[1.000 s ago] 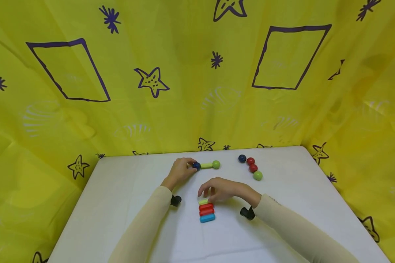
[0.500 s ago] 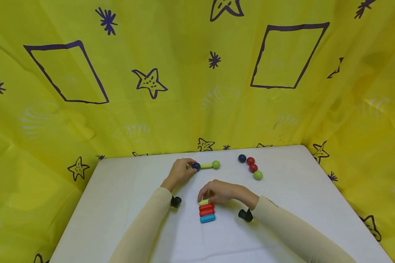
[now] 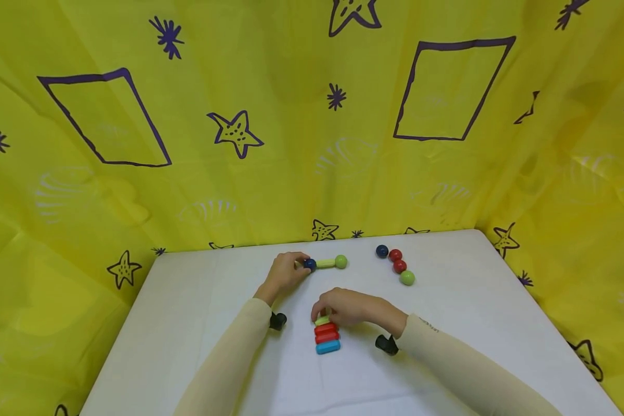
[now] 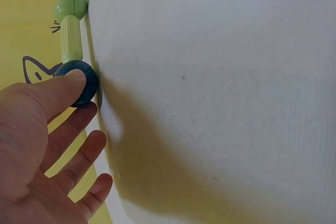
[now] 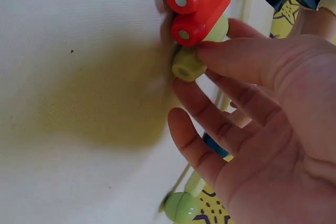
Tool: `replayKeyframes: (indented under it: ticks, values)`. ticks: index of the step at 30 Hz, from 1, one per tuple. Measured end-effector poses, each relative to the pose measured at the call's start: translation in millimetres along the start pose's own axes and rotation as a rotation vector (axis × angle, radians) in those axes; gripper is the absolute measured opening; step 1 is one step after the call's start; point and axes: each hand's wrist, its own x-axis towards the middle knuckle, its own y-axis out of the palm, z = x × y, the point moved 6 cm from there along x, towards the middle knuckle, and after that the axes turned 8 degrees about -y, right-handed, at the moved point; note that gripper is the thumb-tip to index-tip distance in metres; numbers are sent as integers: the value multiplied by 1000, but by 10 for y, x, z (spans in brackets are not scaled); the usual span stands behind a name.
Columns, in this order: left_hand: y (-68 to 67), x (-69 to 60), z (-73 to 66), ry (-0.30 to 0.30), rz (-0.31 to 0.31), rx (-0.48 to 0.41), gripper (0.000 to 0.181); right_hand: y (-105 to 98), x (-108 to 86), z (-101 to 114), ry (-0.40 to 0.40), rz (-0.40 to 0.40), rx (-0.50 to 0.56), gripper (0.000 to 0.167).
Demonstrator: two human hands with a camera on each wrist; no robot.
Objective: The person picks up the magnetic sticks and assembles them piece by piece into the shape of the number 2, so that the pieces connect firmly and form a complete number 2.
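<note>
Loose light-green rod, laid on the white table against two red rods; pinched by the right hand. Dark blue ball, pinched by the left hand. Pale end discs on the red rods shown by the right wrist view alone.

Loose balls lie right of the ball-ended rod, bars before it.

Inscriptions: none legible.
One short row of small dark marks is borne by the long cream fabric sleeve of the right arm, placed near the cuff along the far edge; it is too small to be read, and whether letters are formed cannot be told.
</note>
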Motion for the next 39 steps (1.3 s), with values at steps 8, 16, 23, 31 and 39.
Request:
replayKeyframes:
  ticks: [8, 16, 23, 31, 39]
  values:
    - [-20, -13, -24, -6, 4, 4, 30, 3, -11, 36, 53, 1, -156, 32]
    - [-3, -22, -7, -24, 20, 7, 31, -102, -110, -88, 23, -61, -2, 30]
    - [-10, -17, -14, -5, 6, 13, 30, -226, -273, -311, 19, -164, 197, 27]
    - [-1, -22, -6, -14, 15, -3, 31, -320, -501, -560, 103, -310, 398, 26]
    - [11, -20, 1, -33, 22, -8, 31, -316, -613, -698, 194, -420, 460, 26]
